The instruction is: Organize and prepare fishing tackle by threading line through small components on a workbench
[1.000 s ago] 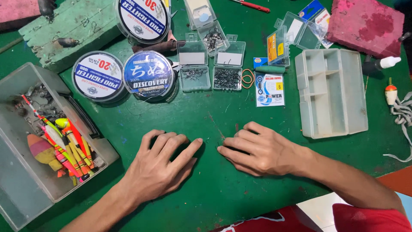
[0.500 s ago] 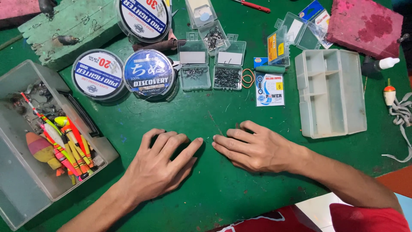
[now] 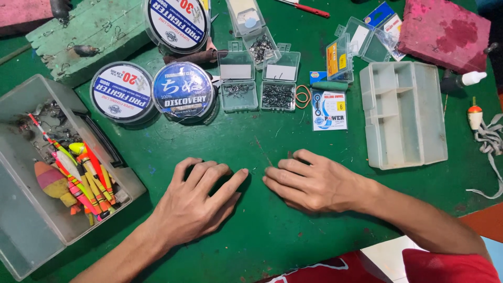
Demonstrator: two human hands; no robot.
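My left hand (image 3: 196, 202) lies flat, palm down, on the green table (image 3: 262, 236), fingers slightly spread and holding nothing. My right hand (image 3: 314, 183) lies flat beside it, fingertips pointing left, a small gap between the two hands. A tiny fishing hook (image 3: 255, 170) sits on the table in that gap, close to both sets of fingertips; I cannot tell whether a finger touches it. Two small open boxes of hooks (image 3: 277, 95) stand further back.
An open clear box with colourful floats (image 3: 73, 178) is at the left. Three spools of fishing line (image 3: 183, 91) sit behind the hands. An empty compartment tray (image 3: 403, 112) is at the right, a swivel packet (image 3: 329, 109) beside it, foam blocks (image 3: 445, 31) at the back.
My right hand slid a little to the left, towards my left hand, then eased back slightly. My left hand has stayed in place.
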